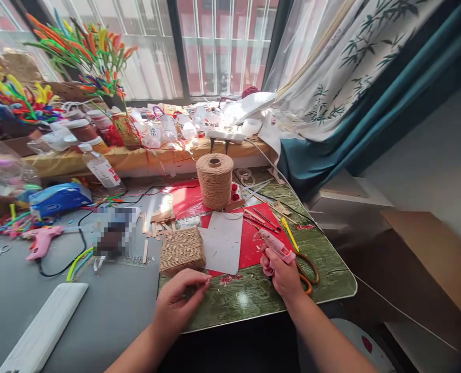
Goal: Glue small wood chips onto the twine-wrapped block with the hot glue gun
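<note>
My right hand (282,272) is wrapped round a pink hot glue gun (276,245), its nozzle pointing up and left over a red sheet (249,249). Thumb and forefinger of my left hand (176,298) are pinched together over the table's front; a tiny pale bit shows at the tips, too small to name. Just beyond that hand sits a twine-wrapped block (181,248) with small light pieces dotted over its top. A grey-white card (223,242) lies beside the block. Brown-handled scissors (311,267) lie partly hidden behind my right hand.
Behind the card stands a large spool of twine (214,184). Wooden sticks (162,220) and a yellow cutter (290,234) lie around. On the left are a second pink glue gun (43,241), a white power strip (45,326) and a plastic bottle (103,170).
</note>
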The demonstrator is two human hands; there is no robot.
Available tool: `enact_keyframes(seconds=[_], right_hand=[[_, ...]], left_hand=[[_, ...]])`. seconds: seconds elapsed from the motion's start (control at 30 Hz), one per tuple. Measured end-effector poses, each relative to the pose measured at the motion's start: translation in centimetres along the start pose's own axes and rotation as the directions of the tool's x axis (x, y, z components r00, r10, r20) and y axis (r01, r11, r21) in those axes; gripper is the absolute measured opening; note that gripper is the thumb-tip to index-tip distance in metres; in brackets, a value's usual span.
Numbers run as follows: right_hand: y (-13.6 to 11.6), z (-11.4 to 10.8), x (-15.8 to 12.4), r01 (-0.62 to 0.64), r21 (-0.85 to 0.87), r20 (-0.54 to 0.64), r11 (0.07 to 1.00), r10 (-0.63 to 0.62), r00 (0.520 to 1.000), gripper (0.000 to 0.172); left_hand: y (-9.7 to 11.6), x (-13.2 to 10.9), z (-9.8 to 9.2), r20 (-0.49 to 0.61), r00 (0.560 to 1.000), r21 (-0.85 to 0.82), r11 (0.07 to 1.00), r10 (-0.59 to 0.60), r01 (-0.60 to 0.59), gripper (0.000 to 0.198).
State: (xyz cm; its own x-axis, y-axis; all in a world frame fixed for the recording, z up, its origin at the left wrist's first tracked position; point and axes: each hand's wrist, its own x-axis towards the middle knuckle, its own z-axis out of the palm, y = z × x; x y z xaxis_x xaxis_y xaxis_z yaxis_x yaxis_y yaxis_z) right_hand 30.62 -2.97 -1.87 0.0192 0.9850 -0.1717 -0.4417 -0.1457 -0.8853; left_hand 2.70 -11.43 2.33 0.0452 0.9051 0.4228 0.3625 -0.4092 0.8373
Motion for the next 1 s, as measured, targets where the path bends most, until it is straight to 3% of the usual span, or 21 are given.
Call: enact_keyframes(seconds=[0.07, 0.2, 0.27, 0.33, 0.47, 0.6, 1.0], right_hand=[[0.2, 0.0, 0.1, 0.009, -0.02, 0.012, 1.0, -0.009, 1.0, 0.027], [0.3, 0.0, 0.0, 0.017, -0.041, 0.015, 0.999, -0.016, 1.0, 0.028], [0.3, 0.0, 0.0, 0.013, -0.04, 0.006, 0.999, -0.013, 1.0, 0.029], [0.3, 0.0, 0.0, 0.003, -0.029, 0.001, 1.0, -0.003, 1.0, 0.03], [0.4, -0.1, 0.0, 0.0, -0.017, -0.002, 1.0, -0.001, 1.0, 0.032], [0.5, -0.4, 0.0, -0.001, -0.035, 0.002, 0.999, 0.001, 1.0, 0.029], [0.4, 0.0, 0.0, 0.02, -0.032, -0.004, 0.999, -0.02, 1.0, 0.03]], left_hand=[[0.4, 0.4, -2.5, -0.099, 0.995, 0.042, 0.998, -0.032, 0.036, 0.016], [0.4, 1.8, -8.2, -0.279, 0.942, 0.144, 0.962, -0.187, 0.234, 0.018], [0.5, 2.8, -10.2, -0.279, 0.937, 0.251, 0.925, -0.212, 0.284, 0.021], [0.6, 3.7, -11.5, -0.182, 0.966, 0.398, 0.884, -0.185, 0.244, 0.019], [0.6, 4.7, -12.0, 0.063, 0.996, 0.598, 0.801, -0.067, 0.016, 0.019], [0.2, 5.0, -12.1, 0.122, 0.993, 0.701, 0.709, -0.006, -0.082, 0.021], [1.8, 7.1, -12.1, 0.336, 0.928, 0.833, 0.511, -0.161, -0.213, 0.022]])
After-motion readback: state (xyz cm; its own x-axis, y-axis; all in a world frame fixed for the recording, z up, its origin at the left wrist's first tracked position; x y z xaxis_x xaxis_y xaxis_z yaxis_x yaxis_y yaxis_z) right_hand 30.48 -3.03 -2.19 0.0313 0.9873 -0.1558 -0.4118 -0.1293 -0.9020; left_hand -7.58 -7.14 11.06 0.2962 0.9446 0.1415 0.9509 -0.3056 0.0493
